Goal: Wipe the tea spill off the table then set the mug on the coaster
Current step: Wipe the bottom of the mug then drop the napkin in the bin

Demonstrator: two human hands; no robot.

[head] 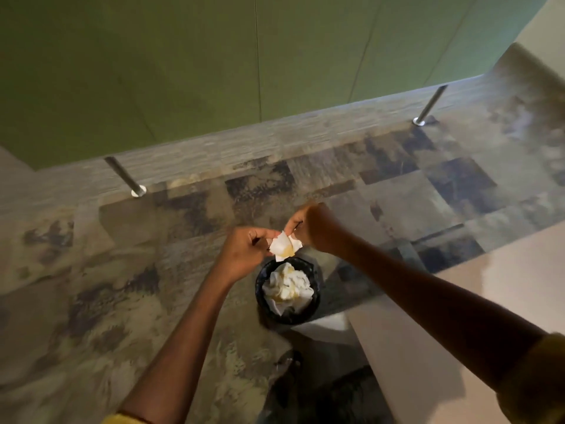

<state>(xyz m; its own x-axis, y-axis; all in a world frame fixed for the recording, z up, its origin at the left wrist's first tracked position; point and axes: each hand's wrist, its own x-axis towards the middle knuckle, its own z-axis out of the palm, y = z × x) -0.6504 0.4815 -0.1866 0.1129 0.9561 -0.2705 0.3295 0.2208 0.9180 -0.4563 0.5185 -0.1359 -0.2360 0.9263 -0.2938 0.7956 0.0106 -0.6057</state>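
– Yellow fabric cuffs (538,377) sit nearest, and both bare forearms reach out and down from them. What are the hands doing?
– The left hand (241,252) and the right hand (315,228) each pinch an edge of a crumpled white paper tissue with a yellow-brown stain (286,247). The fingers are curled in and the knuckles are up, with the right hand slightly farther out.
– And under it?
– A small round black bin (290,319) stands directly beneath on the mottled stone floor (91,286). It is heaped with crumpled white stained tissues (287,289).
– How should this drop be done?
– I'd ball the tissue tight, bring it low over the bin's mouth, then let both hands go together. The heap looks high, so a loose wad might roll off onto the floor.
– And the mug and coaster?
– Neither shows, nor the tabletop spill, so I judge that step is not yet done. Farthest off are two slanted metal legs (123,175) and a green wall panel (183,71).
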